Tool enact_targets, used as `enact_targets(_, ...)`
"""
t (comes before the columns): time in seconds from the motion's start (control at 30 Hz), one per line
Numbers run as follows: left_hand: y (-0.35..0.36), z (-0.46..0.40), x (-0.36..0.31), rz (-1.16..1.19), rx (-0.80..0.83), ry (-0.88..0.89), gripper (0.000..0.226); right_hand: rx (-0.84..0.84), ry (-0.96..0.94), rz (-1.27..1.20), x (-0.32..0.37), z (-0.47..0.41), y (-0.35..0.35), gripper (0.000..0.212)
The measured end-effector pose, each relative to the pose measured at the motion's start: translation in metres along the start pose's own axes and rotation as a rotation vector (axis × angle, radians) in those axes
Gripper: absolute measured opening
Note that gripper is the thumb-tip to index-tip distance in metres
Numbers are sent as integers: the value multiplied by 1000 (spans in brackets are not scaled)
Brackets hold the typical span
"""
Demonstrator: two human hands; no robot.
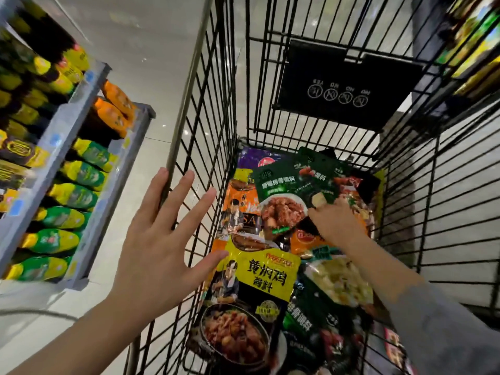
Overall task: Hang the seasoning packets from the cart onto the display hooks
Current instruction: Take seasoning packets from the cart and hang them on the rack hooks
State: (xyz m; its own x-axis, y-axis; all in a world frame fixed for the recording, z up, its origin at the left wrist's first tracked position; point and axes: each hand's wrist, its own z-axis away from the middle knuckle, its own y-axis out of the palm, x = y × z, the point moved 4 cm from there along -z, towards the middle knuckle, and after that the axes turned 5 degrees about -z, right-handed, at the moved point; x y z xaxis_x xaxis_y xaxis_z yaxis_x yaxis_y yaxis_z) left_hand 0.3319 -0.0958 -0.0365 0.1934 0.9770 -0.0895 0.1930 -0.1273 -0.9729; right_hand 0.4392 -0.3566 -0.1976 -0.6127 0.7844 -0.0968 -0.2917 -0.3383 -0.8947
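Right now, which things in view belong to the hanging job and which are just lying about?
Job: green seasoning packets pinched by right hand; yellow packet; cart; left hand, spread open.
Bystanders: shelf bottles; black cart flap.

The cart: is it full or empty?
Partly full. Seasoning packets cover the bottom of the cart, while its upper wire walls stand bare.

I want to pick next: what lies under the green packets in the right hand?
Under the green packets show an orange packet and a purple one; what lies below them is covered.
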Motion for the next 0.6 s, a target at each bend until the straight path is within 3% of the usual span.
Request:
enact_targets(0.03, 0, 0, 0, 2, 0, 1, 72, -3, 27, 10, 2, 14, 7, 14)
enact_targets(0.13, 2, 0, 1, 11, 0, -6, 72, -137, 115, -113, 7, 29, 32, 37)
enact_targets(0.2, 3, 1, 1, 14, 8, -6, 71, -167, 184, -178, 12, 24, 45, 38)
enact_targets(0.27, 3, 2, 2, 5, 16, -5, 71, -151, 270, -177, 17, 8, 51, 31)
enact_targets(0.37, 3, 2, 2, -9, 19, -10, 72, 19, 374, -241, 19, -14, 63, 66)
enact_targets(0.43, 3, 2, 2, -6, 17, -10, 72, 78, 382, -295, 19, -22, 70, 77)
enact_targets(0.5, 4, 2, 2, -4, 17, -5, 71, 54, 373, -267, 16, -26, 70, 74)
enact_targets(0.6, 4, 2, 3, 0, 14, 2, 71, 13, 298, -134, 16, -21, 62, 50)
